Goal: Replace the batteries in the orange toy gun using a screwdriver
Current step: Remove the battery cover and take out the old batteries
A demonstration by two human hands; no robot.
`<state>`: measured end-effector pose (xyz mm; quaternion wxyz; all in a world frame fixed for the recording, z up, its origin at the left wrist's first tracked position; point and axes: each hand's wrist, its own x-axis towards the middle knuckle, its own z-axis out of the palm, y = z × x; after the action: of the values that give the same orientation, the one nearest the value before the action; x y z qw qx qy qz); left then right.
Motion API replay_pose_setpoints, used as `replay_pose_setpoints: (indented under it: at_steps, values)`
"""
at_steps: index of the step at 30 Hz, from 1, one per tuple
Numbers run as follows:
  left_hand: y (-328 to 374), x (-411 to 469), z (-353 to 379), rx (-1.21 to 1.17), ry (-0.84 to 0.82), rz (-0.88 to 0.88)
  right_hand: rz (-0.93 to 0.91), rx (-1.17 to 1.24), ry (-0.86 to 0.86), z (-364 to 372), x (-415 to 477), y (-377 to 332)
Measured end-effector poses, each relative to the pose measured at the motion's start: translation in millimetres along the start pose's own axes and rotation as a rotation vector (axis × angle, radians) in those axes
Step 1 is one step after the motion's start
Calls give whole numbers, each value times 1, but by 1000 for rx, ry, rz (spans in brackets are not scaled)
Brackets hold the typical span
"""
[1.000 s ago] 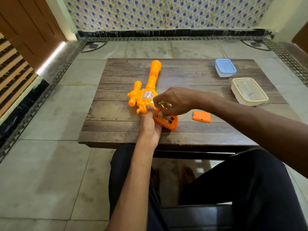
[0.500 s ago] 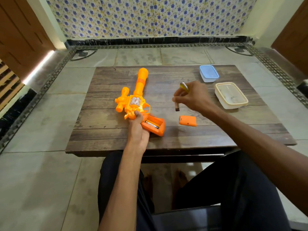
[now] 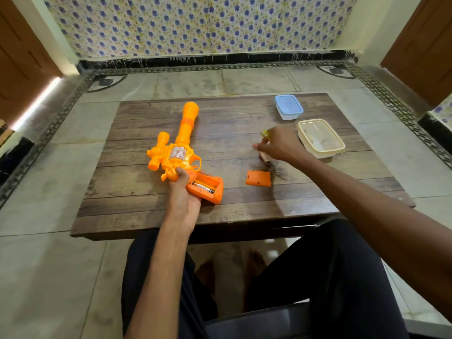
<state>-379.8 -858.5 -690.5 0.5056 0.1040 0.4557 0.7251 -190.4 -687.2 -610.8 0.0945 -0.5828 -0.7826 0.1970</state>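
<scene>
The orange toy gun [image 3: 182, 148] lies on the wooden table [image 3: 137, 199] with its barrel pointing away from me. My left hand [image 3: 182, 194] grips its handle. The battery compartment [image 3: 206, 187] in the handle is open, with a battery showing inside. The loose orange cover [image 3: 258, 178] lies to the right of it. My right hand [image 3: 281, 146] is low over the table, further right, closed around a screwdriver whose yellow-green handle end [image 3: 265, 134] sticks out. A brown battery [image 3: 264, 158] sits at the table surface just under that hand; I cannot tell whether the fingers still touch it.
A small blue-lidded box [image 3: 288, 110] stands at the back right of the table. An open cream plastic container [image 3: 320, 139] sits right beside my right hand. My knees are under the table's near edge.
My right hand pulled a battery out of the gun's handle, carried it right and lowered it to the table near the cream container. The left hand kept its hold on the gun.
</scene>
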Motion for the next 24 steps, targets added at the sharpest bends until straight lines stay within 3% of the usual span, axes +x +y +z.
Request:
replay_pose_setpoints:
  at_steps: [5,14,24]
  values:
    - [0,-2,3,-2,-7,8,1,624,-77,-38,-34,-40]
    - [5,-9,9,-51,56,-2,-334,643,-71,-10,-85,-107]
    - [3,-7,3,16,4,-25,-398,638,12,14,-88,-116]
